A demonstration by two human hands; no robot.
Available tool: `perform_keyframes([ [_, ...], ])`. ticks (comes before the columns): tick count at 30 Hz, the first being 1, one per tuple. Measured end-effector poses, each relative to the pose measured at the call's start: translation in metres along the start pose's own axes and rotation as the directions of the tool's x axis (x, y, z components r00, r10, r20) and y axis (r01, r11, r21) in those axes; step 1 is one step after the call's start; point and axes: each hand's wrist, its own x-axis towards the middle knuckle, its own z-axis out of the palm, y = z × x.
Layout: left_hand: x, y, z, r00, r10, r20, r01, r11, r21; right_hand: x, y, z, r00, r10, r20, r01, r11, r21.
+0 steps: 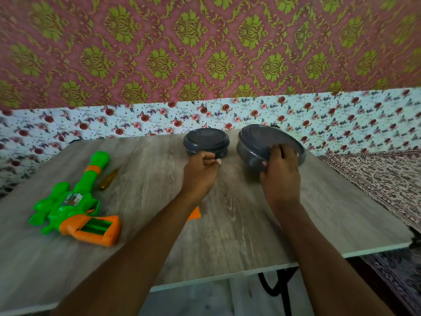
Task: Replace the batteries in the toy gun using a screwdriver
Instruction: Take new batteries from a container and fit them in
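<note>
The green and orange toy gun [75, 201] lies on the left of the wooden table [227, 224], with the battery bay in its orange grip uncovered. A screwdriver with an amber handle [108, 179] lies beside the barrel. An orange piece [195, 214], partly hidden, shows from under my left forearm. My left hand [200, 173] is at the front of the small dark lidded container [206, 141], fingers curled with the thumb against them; I cannot tell whether it holds anything. My right hand [281, 176] grips the near rim of the large dark lidded container [262, 139].
The table's near edge runs across the lower part of the view, with a black metal leg [276, 283] under it. A floral cloth [319, 115] hangs behind the table. A patterned fabric [376, 179] lies off the right edge.
</note>
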Motion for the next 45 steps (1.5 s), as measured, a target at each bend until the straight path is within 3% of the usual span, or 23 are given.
perform_keyframes([
  [2, -0.013, 0.011, -0.002, 0.989, -0.109, 0.097, 0.129, 0.966, -0.225, -0.013, -0.01, -0.007, 0.998, -0.039, -0.044, 0.043, 0.995, 0.092],
  [4, -0.025, 0.021, -0.009, 0.958, -0.18, 0.223, 0.263, 0.861, -0.435, -0.027, -0.021, -0.015, 0.988, -0.085, -0.132, 0.114, 0.967, 0.23],
  [6, -0.037, 0.028, -0.02, 0.931, -0.155, 0.329, 0.333, 0.727, -0.6, -0.043, -0.035, -0.02, 0.966, -0.123, -0.226, 0.197, 0.918, 0.343],
  [9, -0.05, 0.028, -0.047, 0.925, -0.077, 0.372, 0.345, 0.582, -0.736, -0.065, -0.054, -0.027, 0.945, -0.156, -0.286, 0.282, 0.833, 0.476],
  [14, -0.051, 0.009, -0.087, 0.9, 0.075, 0.429, 0.325, 0.541, -0.776, -0.078, -0.072, -0.027, 0.929, -0.23, -0.292, 0.364, 0.718, 0.593],
  [18, -0.053, 0.0, -0.104, 0.873, 0.176, 0.455, 0.33, 0.472, -0.817, -0.077, -0.084, -0.025, 0.937, -0.266, -0.226, 0.348, 0.651, 0.675],
  [23, -0.051, -0.01, -0.105, 0.802, 0.318, 0.505, 0.332, 0.465, -0.821, -0.071, -0.098, -0.016, 0.92, -0.298, -0.253, 0.39, 0.642, 0.66],
  [27, -0.047, -0.017, -0.106, 0.861, 0.261, 0.437, 0.263, 0.507, -0.821, -0.061, -0.101, -0.02, 0.901, -0.372, -0.223, 0.418, 0.606, 0.677],
  [31, -0.045, -0.017, -0.11, 0.873, 0.18, 0.453, 0.324, 0.481, -0.815, -0.049, -0.102, -0.026, 0.869, -0.454, -0.194, 0.447, 0.556, 0.7],
  [37, -0.043, -0.019, -0.112, 0.844, 0.248, 0.475, 0.339, 0.439, -0.832, -0.032, -0.101, -0.027, 0.792, -0.559, -0.246, 0.573, 0.541, 0.616],
  [45, -0.05, -0.014, -0.113, 0.904, 0.243, 0.351, 0.235, 0.403, -0.885, -0.024, -0.103, -0.034, 0.719, -0.656, -0.228, 0.655, 0.531, 0.537],
])
